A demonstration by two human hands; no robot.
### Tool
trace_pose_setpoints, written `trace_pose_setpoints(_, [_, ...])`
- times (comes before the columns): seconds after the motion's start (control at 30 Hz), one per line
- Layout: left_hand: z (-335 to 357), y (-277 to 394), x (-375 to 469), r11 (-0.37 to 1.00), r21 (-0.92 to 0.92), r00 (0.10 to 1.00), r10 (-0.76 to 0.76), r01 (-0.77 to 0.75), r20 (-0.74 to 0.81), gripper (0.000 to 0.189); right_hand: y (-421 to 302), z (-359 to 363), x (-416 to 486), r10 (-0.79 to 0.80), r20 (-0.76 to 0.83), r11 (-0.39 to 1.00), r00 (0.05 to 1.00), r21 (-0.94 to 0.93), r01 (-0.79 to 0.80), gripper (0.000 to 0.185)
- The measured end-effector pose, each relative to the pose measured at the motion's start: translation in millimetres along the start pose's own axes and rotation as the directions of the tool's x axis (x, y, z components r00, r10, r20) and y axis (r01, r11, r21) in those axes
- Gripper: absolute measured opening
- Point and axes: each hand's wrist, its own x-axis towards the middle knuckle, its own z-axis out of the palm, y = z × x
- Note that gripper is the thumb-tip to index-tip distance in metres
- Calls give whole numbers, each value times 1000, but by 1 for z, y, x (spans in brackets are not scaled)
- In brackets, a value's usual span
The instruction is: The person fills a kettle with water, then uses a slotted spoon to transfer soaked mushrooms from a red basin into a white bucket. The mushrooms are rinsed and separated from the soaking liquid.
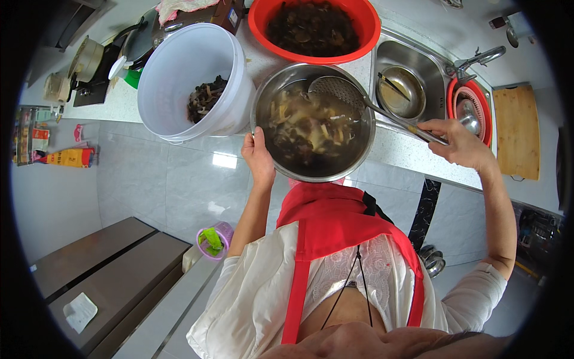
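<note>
My left hand (260, 157) grips the rim of a large stainless steel basin (367, 148) at its left side, thumb on top. Cloudy liquid fills the basin, with pale strips and dark pieces of food (314, 125) in it. In my right hand (462, 146) is the handle of a perforated skimmer ladle (338, 92), whose bowl rests partly in the liquid at the far side. Left of the basin a white plastic bucket (179, 67) leans towards me, with dark and pale food pieces (206, 98) inside. Behind stands a red tub (314, 58) of dark pieces in dark liquid.
To the right is a steel sink (408, 51) holding a metal bowl (401, 92), beneath a faucet (480, 60). Nested red and pink baskets (471, 105) sit beside it, near a wooden cutting board (518, 134). A green spray bottle (130, 77) and a pan (140, 40) are at left.
</note>
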Motion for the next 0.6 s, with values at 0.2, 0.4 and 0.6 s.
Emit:
trace_pose_setpoints(0.2, [2,0,-1,1000,-9,1000,-24,24,-20,38,2,-22,-4,397,348,798,849,327,-507,52])
trace_pose_setpoints(0.4, [0,-3,0,998,-35,998,-54,53,-40,36,17,16,-16,362,497,658,788,463,-594,50])
trace_pose_setpoints(0.6, [0,-6,0,999,-36,998,-26,24,-51,35,12,80,-29,247,514,402,821,717,-570,44])
